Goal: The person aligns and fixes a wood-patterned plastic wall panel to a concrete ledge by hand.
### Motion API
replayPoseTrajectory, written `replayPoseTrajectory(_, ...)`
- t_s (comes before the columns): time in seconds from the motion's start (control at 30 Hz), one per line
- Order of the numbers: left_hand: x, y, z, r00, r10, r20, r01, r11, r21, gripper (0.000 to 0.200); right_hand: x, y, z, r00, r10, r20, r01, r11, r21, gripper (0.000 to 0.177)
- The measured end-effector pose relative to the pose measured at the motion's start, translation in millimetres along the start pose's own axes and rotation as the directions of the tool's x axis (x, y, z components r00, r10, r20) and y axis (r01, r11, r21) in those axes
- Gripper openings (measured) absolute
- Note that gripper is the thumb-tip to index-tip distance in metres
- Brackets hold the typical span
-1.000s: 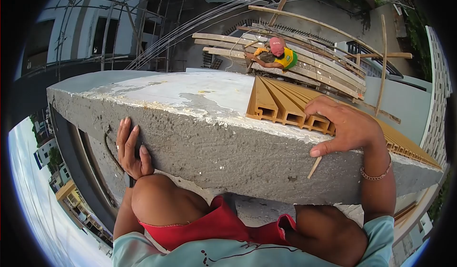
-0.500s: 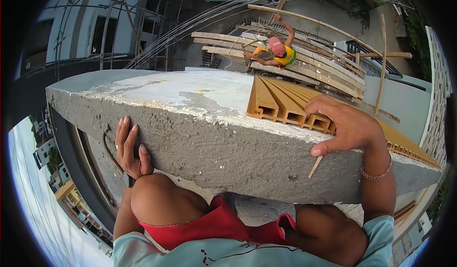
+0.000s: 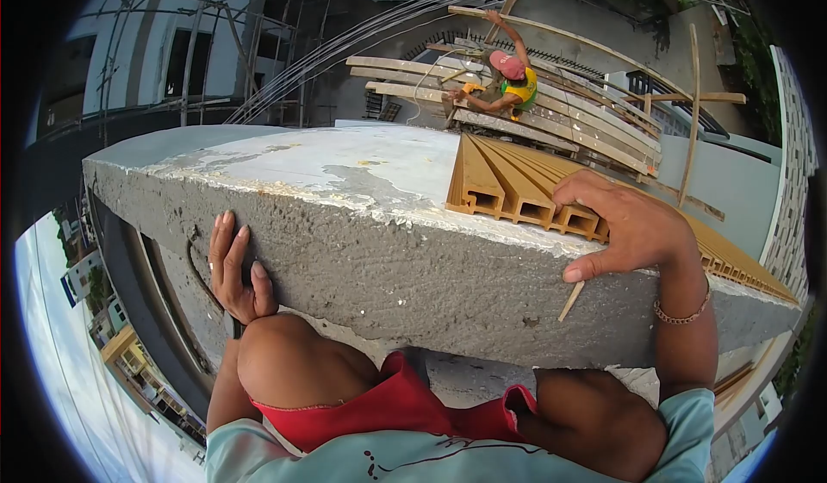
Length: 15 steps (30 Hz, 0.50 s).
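Observation:
My left hand (image 3: 237,269) lies with fingers stretched against the rough grey wall face (image 3: 379,285), thumb apart, right by my bent knee. A brown fluted panel (image 3: 495,177) lies on the wall top, its hollow cut end toward me. My right hand (image 3: 629,229) is curled over the panel's near edge, fingers on the ribs and thumb down against the wall face. A thin wooden sliver (image 3: 570,300) sticks out just below that thumb.
Beyond the wall, a person (image 3: 514,82) in a pink cap and yellow-green shirt is on a scaffold of wooden planks (image 3: 594,130). Cables (image 3: 327,48) cross above. Scaffold poles (image 3: 194,52) stand at left. White flaking paint (image 3: 370,151) covers the wall top.
The person on the scaffold has shifted slightly to the right and raised an arm higher along the wooden post. My hands and the panel stay in place.

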<state>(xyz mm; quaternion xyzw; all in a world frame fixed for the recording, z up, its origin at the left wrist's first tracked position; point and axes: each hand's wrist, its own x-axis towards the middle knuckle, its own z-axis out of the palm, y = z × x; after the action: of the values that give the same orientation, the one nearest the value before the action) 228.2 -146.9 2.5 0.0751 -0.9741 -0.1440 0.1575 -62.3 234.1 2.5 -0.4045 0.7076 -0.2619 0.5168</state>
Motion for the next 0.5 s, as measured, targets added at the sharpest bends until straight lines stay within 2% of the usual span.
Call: replayPoseTrajectory(0.5, 0.8, 2.2, 0.7, 1.000, -0.011, -0.009, 0.011, 1.000, -0.007, 0.041, -0.5, 3.5, 1.8, 1.000, -0.016, -0.011, 0.016, 1.000, -0.001, 0.079)
